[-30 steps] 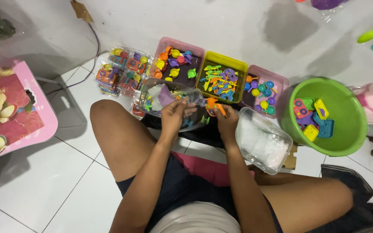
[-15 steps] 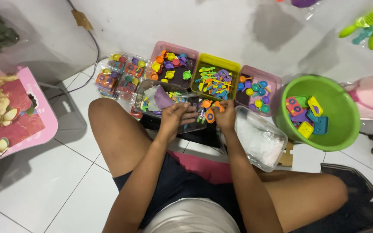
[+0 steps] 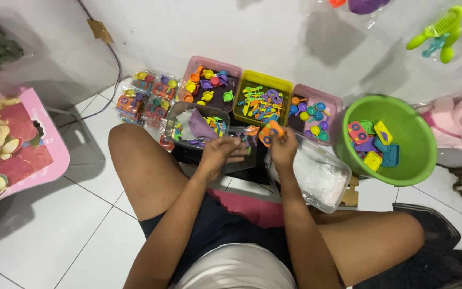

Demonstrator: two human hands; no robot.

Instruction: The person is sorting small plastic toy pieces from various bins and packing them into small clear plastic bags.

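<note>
My left hand (image 3: 219, 152) holds the edge of a small clear plastic bag (image 3: 239, 147) with a few small toy pieces in it, just in front of my knees. My right hand (image 3: 283, 147) pinches small orange toy pieces (image 3: 267, 132) beside the bag's mouth. Behind the hands stands a clear tub (image 3: 180, 115) with a purple piece and mixed small toys inside.
Along the wall stand a pink tray (image 3: 194, 67) of toy cups, a yellow tray (image 3: 290, 85) of utensils and another pink tray (image 3: 338, 101). A green basin (image 3: 423, 155) of toy stoves sits at right, a clear box of bags (image 3: 322, 176) by my right knee, packed sets (image 3: 140, 99) at left, a pink table (image 3: 12, 144) far left.
My right hand lifted the orange pieces up and slightly right, from beside the bag toward the trays. The left hand stayed on the bag. The view shifted a little.
</note>
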